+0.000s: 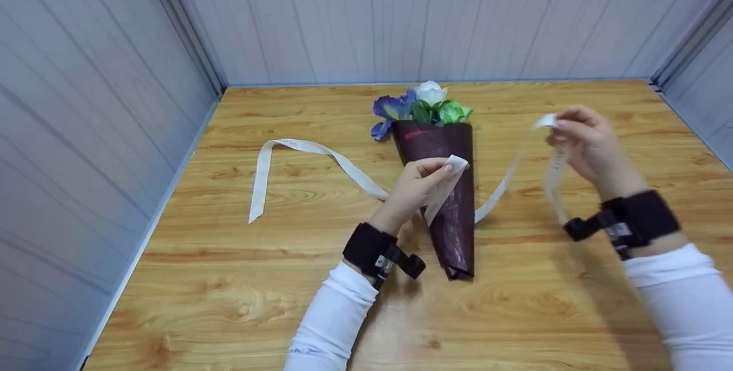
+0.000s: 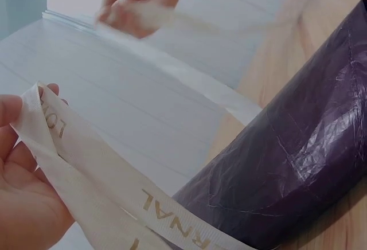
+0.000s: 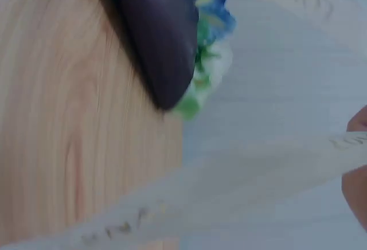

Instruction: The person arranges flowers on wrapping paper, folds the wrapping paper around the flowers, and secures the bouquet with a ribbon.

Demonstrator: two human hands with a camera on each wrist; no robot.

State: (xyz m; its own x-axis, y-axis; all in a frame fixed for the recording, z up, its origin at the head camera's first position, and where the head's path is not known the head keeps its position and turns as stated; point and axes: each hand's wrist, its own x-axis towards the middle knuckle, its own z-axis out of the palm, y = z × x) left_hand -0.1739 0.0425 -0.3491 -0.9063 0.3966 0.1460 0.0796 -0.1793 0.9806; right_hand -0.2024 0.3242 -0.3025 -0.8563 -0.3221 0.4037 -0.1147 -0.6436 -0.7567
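Observation:
A bouquet of blue-purple, white and green flowers (image 1: 430,94), wrapped in dark purple paper (image 1: 455,205), lies on the table. A white ribbon (image 1: 358,176) with printed letters runs by the wrap's narrow part and shows on both sides of it. Over the wrap, my left hand (image 1: 413,188) pinches a folded loop of this ribbon; LO and ERNAL are readable on it in the left wrist view. Out to the right, raised, my right hand (image 1: 590,145) pinches another stretch, its tail hanging toward the wrist. Motion blurs the right hand. Part of the ribbon is hidden by the bouquet.
The ribbon's cut end (image 1: 257,210) lies on the wooden table (image 1: 240,285) at the left. Pale panels (image 1: 343,22) enclose the back and both sides. Each wrist wears a black strap (image 1: 369,251) with a small camera.

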